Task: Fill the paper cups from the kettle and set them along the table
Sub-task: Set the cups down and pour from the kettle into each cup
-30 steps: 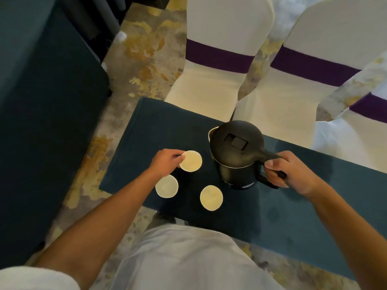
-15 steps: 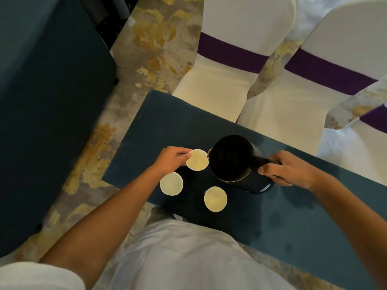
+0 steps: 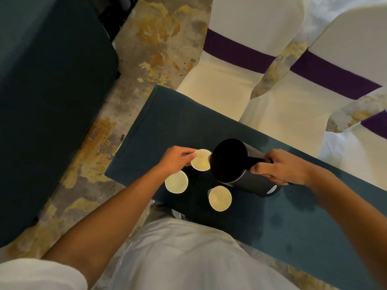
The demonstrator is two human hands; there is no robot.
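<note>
The right hand point(image 3: 280, 167) curls round the handle of the black cylindrical electric kettle point(image 3: 234, 164), tipped with its spout at the far round paper cup point(image 3: 201, 160) — the left hand point(image 3: 174, 159) pinches that cup's rim. Two more paper cups, the left one point(image 3: 176, 182) and the near one point(image 3: 220, 198), stand just beside on the teal cloth-covered surface point(image 3: 293, 222). A second ago the kettle stood upright. White-covered chairs with purple sashes point(image 3: 240, 59) line the far side — mottled floor point(image 3: 150, 49) beyond.
</note>
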